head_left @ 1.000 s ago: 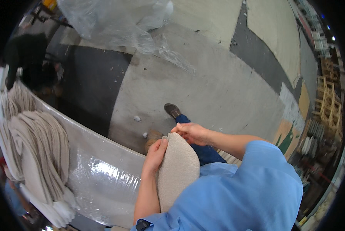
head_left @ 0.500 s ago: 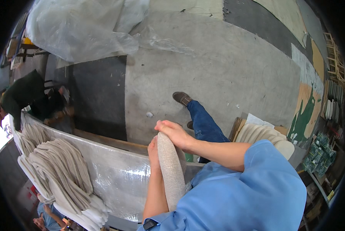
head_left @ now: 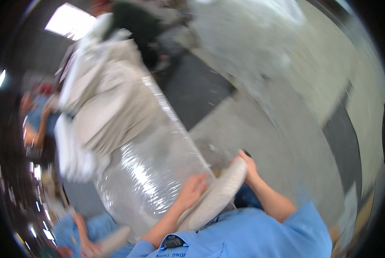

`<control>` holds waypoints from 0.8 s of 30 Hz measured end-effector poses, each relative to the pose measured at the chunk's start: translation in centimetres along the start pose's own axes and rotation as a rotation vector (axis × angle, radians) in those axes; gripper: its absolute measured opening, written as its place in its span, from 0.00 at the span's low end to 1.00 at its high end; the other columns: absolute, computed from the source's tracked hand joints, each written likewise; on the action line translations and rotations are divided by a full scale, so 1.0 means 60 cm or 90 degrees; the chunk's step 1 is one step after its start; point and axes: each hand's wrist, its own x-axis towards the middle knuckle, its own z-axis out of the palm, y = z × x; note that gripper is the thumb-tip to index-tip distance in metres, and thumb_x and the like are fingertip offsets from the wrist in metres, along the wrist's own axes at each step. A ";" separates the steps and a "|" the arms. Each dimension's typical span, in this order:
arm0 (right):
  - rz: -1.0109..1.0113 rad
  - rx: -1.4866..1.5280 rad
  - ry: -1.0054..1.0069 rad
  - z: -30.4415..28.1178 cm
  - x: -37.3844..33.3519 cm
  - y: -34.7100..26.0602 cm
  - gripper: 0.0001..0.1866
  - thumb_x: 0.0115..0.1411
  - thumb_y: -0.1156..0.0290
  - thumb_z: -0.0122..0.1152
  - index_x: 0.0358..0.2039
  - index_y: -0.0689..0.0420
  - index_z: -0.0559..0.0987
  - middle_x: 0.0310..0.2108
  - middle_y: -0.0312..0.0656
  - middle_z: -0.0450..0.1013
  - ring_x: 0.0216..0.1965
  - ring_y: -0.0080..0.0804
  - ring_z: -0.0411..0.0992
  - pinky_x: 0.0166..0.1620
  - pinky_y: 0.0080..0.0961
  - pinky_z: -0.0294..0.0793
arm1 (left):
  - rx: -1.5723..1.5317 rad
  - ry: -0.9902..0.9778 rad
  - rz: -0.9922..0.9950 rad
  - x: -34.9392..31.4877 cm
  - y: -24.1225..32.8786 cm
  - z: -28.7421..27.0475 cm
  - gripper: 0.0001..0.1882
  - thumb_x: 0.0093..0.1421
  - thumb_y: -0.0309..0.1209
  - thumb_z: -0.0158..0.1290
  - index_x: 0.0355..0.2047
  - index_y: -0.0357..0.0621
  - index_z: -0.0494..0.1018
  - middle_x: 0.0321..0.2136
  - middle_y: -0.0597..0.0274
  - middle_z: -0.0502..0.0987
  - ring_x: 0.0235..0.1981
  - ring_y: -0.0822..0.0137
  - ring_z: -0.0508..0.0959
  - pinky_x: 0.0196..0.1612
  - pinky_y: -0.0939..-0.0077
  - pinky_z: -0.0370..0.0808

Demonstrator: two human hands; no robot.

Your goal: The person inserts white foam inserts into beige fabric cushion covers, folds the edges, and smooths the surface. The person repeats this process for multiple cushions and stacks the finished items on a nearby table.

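Observation:
A beige fabric-covered cushion [head_left: 220, 193] stands on edge against the front of my blue shirt, its far end pointing forward and right. My right hand [head_left: 249, 167] grips that far end. My left hand [head_left: 193, 191] is beside the cushion's left face, over the plastic-wrapped table [head_left: 145, 172], with its fingers stretched out and a little apart. Motion blur hides whether its fingertips touch the cushion. The cushion's near end is partly hidden by my shirt.
Beige cushions or covers [head_left: 115, 103] lie piled at the table's far end, with white ones [head_left: 72, 150] beside them. A co-worker at lower left holds a similar cushion [head_left: 115, 241]; others are at far left. Clear plastic sheeting [head_left: 248, 34] covers floor ahead.
My view has swung left, toward the table. My left hand has come off the cushion's far end and moved to its left side; my right hand still holds that end.

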 end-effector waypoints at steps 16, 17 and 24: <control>-0.121 0.032 -0.212 0.134 -0.059 0.014 0.19 0.72 0.54 0.50 0.50 0.54 0.80 0.48 0.43 0.82 0.50 0.47 0.81 0.55 0.52 0.81 | -1.092 0.853 -0.128 -0.355 -0.194 0.109 0.19 0.76 0.46 0.46 0.47 0.44 0.78 0.46 0.59 0.81 0.53 0.64 0.77 0.63 0.64 0.70; -0.136 -0.001 -0.223 0.145 -0.070 0.026 0.19 0.73 0.56 0.51 0.53 0.54 0.79 0.50 0.42 0.81 0.52 0.46 0.80 0.57 0.52 0.80 | -1.088 0.898 -0.122 -0.363 -0.194 0.096 0.19 0.76 0.46 0.47 0.46 0.44 0.78 0.45 0.59 0.81 0.53 0.64 0.77 0.63 0.64 0.70; -0.110 -0.198 -0.073 0.152 -0.119 0.059 0.26 0.70 0.47 0.55 0.60 0.49 0.79 0.57 0.38 0.79 0.60 0.39 0.74 0.63 0.47 0.70 | -1.022 0.943 -0.092 -0.400 -0.198 0.027 0.24 0.77 0.50 0.46 0.37 0.43 0.78 0.39 0.59 0.81 0.48 0.63 0.77 0.58 0.63 0.70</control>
